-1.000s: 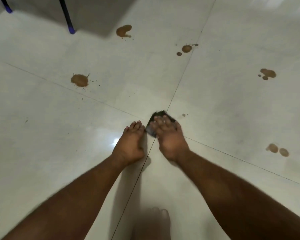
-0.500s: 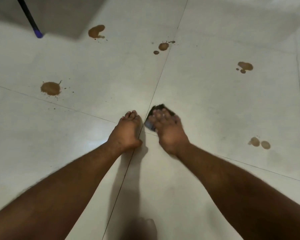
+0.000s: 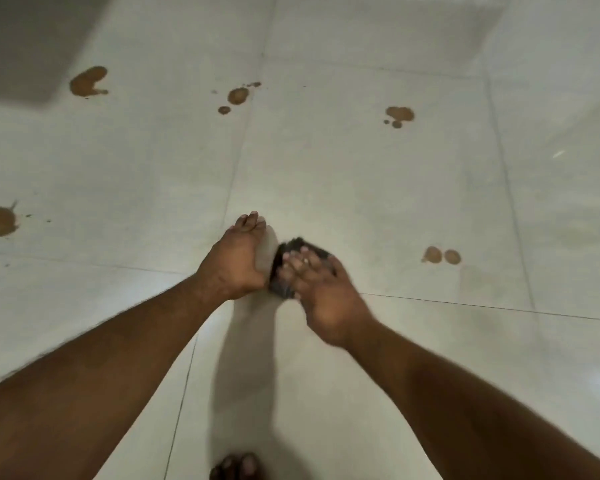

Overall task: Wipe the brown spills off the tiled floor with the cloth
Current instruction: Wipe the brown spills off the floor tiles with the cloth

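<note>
Tiled floor (image 3: 361, 188), pale and glossy, grout lines crossing near the hands. Five brown spills (image 3: 88, 82) on it: three far, one at the left edge, a twin spot to the right. Both forearms reach in from below. Left hand (image 3: 234, 259) flat on the floor, fingers straight. Right hand (image 3: 321, 289) presses the dark cloth (image 3: 284, 268), fingers straight, motion-blurred. Cloth lies between the hands. Toes (image 3: 236, 465) at bottom edge.

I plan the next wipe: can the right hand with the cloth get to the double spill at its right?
Probably yes: the right hand presses the cloth, and only bare tiled floor lies before the double spill.
</note>
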